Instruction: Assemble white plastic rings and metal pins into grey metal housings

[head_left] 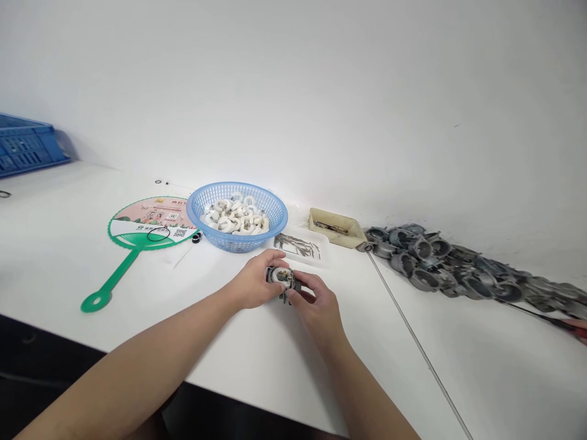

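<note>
Between my two hands is a round grey metal housing [271, 274] with a white plastic ring [280, 276] seated in its mouth. My left hand [255, 282] grips the housing from the left, thumb near the ring. From the right, my right hand [320, 305] holds the same housing, its thumb and forefinger pressed to the edge. Small brass-coloured parts show inside the ring; the housing's underside is mostly hidden. Just behind my hands lies a shallow white tray [316, 253] of thin dark metal pieces.
A blue basket [236, 244] of white rings stands behind my left hand, beside a green-handled fan [120, 272]. Grey housings [424, 250] are piled at right, near a cream tray [337, 235] and a thin metal rod [413, 333]. Another person's hand [581, 330] shows at far right. A blue crate [32, 146] sits left.
</note>
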Motion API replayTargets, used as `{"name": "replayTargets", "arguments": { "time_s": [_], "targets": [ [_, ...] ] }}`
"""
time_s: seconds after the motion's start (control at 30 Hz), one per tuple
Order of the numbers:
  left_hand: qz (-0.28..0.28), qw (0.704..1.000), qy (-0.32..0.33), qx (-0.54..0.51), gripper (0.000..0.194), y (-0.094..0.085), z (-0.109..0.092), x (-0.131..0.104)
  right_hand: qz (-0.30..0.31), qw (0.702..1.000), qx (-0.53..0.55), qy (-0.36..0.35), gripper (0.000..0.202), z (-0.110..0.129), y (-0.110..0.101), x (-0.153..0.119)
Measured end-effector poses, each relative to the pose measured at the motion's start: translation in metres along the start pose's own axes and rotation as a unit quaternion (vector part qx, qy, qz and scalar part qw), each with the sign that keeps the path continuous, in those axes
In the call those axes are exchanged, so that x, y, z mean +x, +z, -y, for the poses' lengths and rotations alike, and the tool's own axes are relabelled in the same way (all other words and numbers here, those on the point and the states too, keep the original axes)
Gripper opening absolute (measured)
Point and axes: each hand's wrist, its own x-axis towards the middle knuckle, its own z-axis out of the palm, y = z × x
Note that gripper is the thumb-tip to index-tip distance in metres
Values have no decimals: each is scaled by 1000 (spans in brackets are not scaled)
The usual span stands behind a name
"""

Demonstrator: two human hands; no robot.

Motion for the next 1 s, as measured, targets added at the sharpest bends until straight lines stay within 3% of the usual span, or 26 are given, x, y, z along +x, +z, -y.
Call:
{"name": "replayTargets", "arguments": {
  "time_s": [0.43,1.0],
  "targets": [
    [-48,998,8,47,54,3,4,0,16,1000,6,0,33,2,-1,0],
    [14,997,31,64,58,-10,1,0,41,999,-16,-12,34,3,-4,-1]
  ]
}}
